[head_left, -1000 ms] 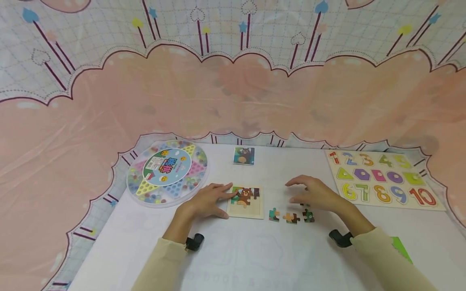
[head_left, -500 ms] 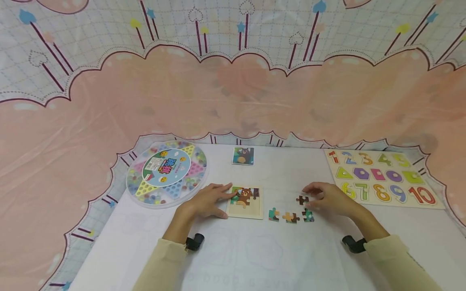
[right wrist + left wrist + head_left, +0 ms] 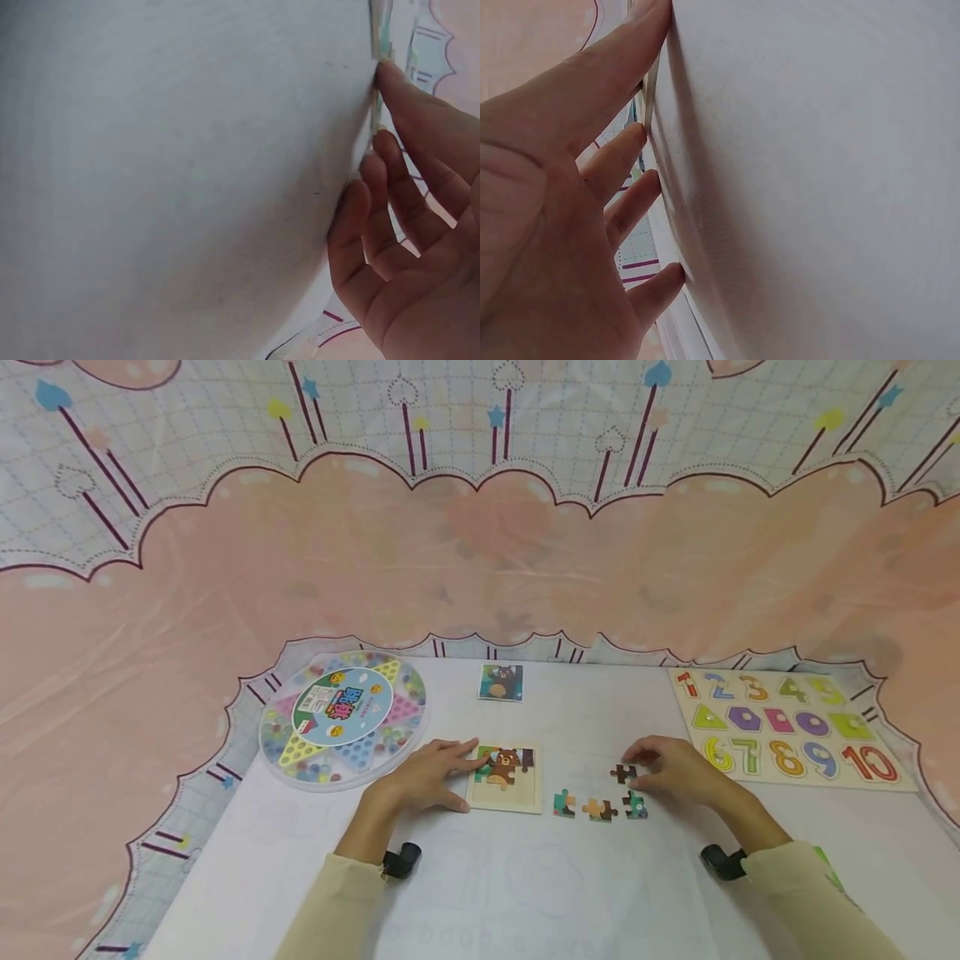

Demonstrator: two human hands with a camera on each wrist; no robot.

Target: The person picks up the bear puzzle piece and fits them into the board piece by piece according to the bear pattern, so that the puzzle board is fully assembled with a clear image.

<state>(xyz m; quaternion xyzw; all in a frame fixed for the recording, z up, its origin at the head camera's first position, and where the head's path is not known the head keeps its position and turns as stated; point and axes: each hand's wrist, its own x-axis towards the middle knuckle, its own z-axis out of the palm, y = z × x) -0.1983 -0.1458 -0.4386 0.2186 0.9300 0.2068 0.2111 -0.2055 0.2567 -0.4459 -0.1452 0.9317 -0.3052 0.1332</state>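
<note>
Drawn back toward my right since a second ago, my right hand [image 3: 678, 768] has reached the brown piece [image 3: 621, 773]; its thumb and forefinger curve at that piece's right end, a gap showing between the tips, though I cannot tell whether they pinch it; my left hand [image 3: 420, 777] lies spread, forefinger stretched onto the left side of the tray [image 3: 517, 797], thumb at its lower left corner; the tray holds bear pieces [image 3: 506, 758] in its upper part, bare wood below; three pieces [image 3: 600, 810] lie just beside it, nearer me than the brown one; the round case [image 3: 367, 697], beyond my left hand, holds coloured marbles [image 3: 341, 771]; the number board [image 3: 837, 782], beyond my right, holds numerals [image 3: 787, 760] and shapes [image 3: 745, 719].
</note>
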